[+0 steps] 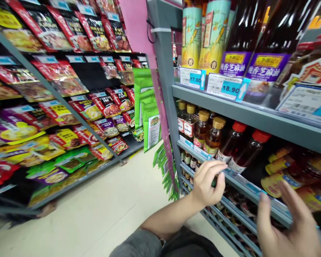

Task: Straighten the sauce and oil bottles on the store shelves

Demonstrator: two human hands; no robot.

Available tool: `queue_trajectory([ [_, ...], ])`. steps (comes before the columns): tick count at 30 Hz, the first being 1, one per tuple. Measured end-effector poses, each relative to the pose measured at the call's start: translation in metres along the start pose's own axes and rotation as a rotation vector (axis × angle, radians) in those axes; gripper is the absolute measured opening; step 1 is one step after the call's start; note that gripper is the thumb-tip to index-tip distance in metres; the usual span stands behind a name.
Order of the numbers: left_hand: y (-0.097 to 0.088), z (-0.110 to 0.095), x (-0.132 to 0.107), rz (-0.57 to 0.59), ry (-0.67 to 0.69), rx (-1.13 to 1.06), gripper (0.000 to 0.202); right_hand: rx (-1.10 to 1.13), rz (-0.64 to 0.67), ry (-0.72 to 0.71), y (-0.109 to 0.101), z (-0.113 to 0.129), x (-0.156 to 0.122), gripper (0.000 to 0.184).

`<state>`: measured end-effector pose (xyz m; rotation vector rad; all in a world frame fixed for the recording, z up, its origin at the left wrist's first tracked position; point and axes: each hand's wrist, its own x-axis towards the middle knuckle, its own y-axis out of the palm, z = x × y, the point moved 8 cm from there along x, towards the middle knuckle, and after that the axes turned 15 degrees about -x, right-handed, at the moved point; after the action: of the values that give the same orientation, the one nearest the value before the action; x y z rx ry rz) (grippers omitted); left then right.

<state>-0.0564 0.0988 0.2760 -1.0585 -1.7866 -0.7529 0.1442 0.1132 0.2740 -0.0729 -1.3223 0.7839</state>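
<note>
My left hand [207, 182] reaches to the front edge of a grey shelf [246, 185] on the right-hand rack. Its fingers are curled in a pinch round something small and dark that I cannot make out. Just above it stand sauce bottles with gold caps [215, 137] and red caps [235, 141]. My right hand [286, 228] is at the lower right, close to the camera. Its fingers are stretched out and apart with nothing in them, in front of the same shelf's edge and the yellow-labelled packs [280, 180] behind it.
The rack's upper shelf [256, 116] carries dark oil bottles [240, 39], green tins [192, 35] and price tags. Small bottles fill the lower shelves [188, 160]. Green packets [149, 117] hang on the rack's end. Across the pale floor [109, 207], a sloped rack holds seasoning packets [69, 107].
</note>
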Motion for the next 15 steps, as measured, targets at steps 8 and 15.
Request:
queue_trajectory([
  [8,-0.073,0.023,-0.035,0.393,0.090,0.100,0.038,-0.280,0.291,0.236,0.081,0.021,0.021,0.090],
  [15,-0.151,0.060,-0.048,0.420,-0.036,0.142,0.035,-0.325,0.412,0.325,0.081,0.003,0.014,0.092],
])
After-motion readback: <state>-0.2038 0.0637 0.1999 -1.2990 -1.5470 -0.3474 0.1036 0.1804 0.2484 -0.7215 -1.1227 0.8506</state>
